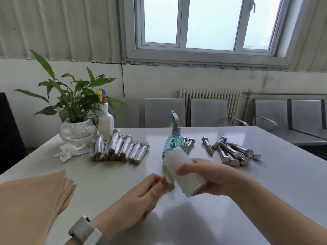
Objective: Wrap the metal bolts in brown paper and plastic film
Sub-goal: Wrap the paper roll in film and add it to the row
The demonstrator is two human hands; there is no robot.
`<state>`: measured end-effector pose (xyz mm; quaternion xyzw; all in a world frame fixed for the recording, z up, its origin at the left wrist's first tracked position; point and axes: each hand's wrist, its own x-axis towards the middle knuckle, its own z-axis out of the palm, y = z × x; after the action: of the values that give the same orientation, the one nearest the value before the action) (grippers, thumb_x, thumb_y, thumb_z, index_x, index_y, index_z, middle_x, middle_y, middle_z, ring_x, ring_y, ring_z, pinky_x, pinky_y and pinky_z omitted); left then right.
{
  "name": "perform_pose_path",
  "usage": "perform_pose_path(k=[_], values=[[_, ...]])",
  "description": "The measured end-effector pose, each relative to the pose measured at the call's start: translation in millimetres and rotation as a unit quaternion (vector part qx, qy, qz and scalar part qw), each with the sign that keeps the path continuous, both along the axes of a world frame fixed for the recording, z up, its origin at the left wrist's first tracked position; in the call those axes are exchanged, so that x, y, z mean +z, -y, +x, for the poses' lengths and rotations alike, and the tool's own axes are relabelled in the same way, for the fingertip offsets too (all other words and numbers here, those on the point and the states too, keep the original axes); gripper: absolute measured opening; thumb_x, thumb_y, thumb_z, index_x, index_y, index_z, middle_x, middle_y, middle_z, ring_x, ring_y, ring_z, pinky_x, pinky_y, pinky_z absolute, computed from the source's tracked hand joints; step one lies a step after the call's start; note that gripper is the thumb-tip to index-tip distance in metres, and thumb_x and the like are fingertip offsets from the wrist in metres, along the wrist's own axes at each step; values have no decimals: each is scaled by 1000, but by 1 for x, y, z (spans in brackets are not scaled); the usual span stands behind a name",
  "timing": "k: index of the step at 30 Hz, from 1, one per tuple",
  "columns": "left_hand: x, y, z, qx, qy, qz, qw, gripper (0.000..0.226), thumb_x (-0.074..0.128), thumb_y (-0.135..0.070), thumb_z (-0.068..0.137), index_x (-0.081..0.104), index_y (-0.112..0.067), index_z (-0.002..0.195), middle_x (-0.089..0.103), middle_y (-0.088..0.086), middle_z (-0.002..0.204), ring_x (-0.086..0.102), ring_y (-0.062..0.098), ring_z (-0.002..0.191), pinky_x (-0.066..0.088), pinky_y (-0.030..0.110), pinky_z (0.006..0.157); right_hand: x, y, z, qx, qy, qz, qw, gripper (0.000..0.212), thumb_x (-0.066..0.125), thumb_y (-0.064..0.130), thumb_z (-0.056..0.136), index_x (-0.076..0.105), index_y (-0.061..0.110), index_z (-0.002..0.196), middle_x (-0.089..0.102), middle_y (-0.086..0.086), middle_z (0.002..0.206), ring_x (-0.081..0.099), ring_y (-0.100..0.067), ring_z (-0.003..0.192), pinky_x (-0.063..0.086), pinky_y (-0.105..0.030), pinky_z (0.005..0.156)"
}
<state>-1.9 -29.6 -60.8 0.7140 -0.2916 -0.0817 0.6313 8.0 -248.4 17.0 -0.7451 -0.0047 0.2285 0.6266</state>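
Observation:
My left hand (141,197) grips a bolt wrapped in brown paper (167,183), its end poking out past my fingers. My right hand (210,175) holds a white roll of plastic film (184,172) tilted right beside that bolt; a strip of film seems to run from the roll to the bolt. A pile of bare metal bolts (231,151) lies at the right of the table. Several finished wrapped bolts (120,147) are stacked at the back left. A stack of brown paper sheets (33,197) lies at the near left.
A teal spray bottle (174,142) stands just behind the film roll, with two more bolts (189,141) behind it. A potted plant in a glass bowl (77,131), a white spray bottle (106,122) and crumpled tissue (69,152) sit at the table's back left. Chairs stand beyond the table.

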Motion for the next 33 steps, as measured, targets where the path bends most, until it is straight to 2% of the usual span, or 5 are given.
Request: perform_pose_path(k=[7,14,20,26,33], values=[[-8,-10,17,-18,-54,23,998,46,55,-64,89,51,-23,110,38,-8,62,33,16,46,32,24,41,14,-4,11,55,104,-108,987,71,83,21,61,50,16,124,62,-17,117,67,-29,96,58,-44,86],[-6,-9,15,67,-22,66,995,36,49,-65,85,54,-31,97,47,-6,51,36,18,46,33,19,42,12,-21,10,40,167,-181,968,62,83,45,58,54,33,111,67,-2,101,69,-16,86,55,-25,66],[0,-4,12,126,-65,-9,990,24,50,-51,94,55,-28,91,45,-8,52,34,15,44,29,19,41,15,-38,9,56,270,-143,951,42,84,34,60,63,39,97,71,11,83,65,2,70,53,-16,62],[10,-1,13,170,-195,-123,958,36,52,-33,99,50,-16,67,46,1,57,36,14,38,25,16,35,-6,-65,4,-42,504,-324,800,59,63,68,55,40,42,103,52,19,100,52,-4,85,39,-18,65],[16,-10,14,149,-291,-231,917,27,44,-15,95,53,-12,71,47,4,53,44,15,43,37,23,39,-46,-88,4,-62,663,-336,666,67,76,52,65,46,27,119,61,5,106,59,-20,93,47,-36,82]])
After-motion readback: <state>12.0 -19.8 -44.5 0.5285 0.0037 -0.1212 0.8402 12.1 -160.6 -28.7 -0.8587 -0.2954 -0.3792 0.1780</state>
